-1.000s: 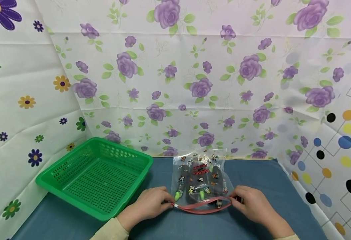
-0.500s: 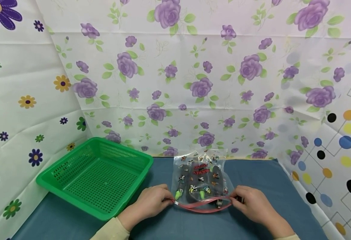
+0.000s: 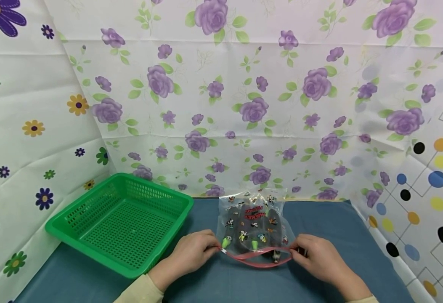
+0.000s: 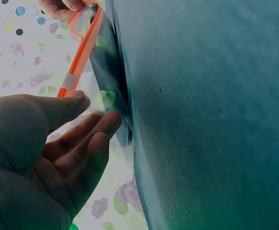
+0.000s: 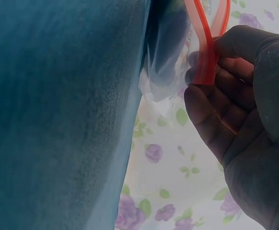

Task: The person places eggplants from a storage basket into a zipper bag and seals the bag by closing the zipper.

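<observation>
A clear zip bag with cartoon prints and red lettering lies on the blue cloth. Its red zipper bows open toward me, with a white slider near the left end. Through the plastic show several long dark things with bright green ends, which look like eggplants. My left hand pinches the bag's left corner beside the slider; in the left wrist view its other fingers lie loosely curved. My right hand pinches the zipper's right end between thumb and fingers.
A green perforated plastic basket stands left of the bag, close to my left forearm. Blue cloth covers the table. Flower-patterned sheets hang behind and at the left, and a dotted sheet at the right.
My left hand has moved slightly away from me, carrying the zipper's left end and slider with it. The right hand and basket look the same.
</observation>
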